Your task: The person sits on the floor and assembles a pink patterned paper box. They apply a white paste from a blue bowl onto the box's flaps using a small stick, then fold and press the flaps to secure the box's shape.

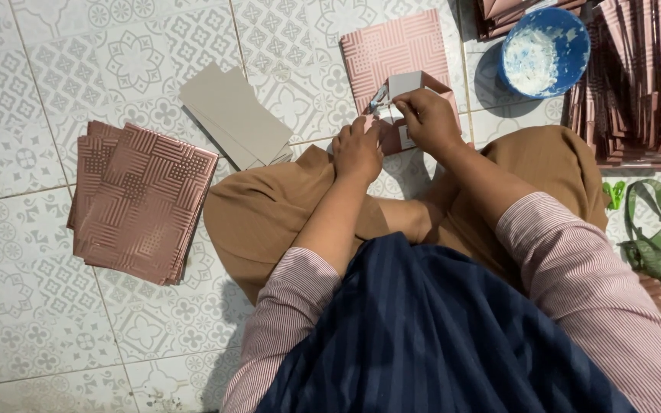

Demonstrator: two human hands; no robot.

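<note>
Pink patterned paper, half folded into a small box (415,95) with a grey inside, sits just above the middle of the frame, on the knees of a person seated on the tiled floor (32,306). Both hands are close together on it: the right hand (426,118) grips the box's near wall from above, and the left hand (357,151) is curled against its lower left corner. A brush (379,98) shows at the box's left edge; which hand holds it I cannot tell. Under the box lies a flat pink sheet (392,50). Grey cards (235,115) lie left of the hands, and a pink stack (139,203) sits at the left of the frame. A blue bowl (545,50) of white paste stands upper right, beside more pink stacks (644,76).
</note>
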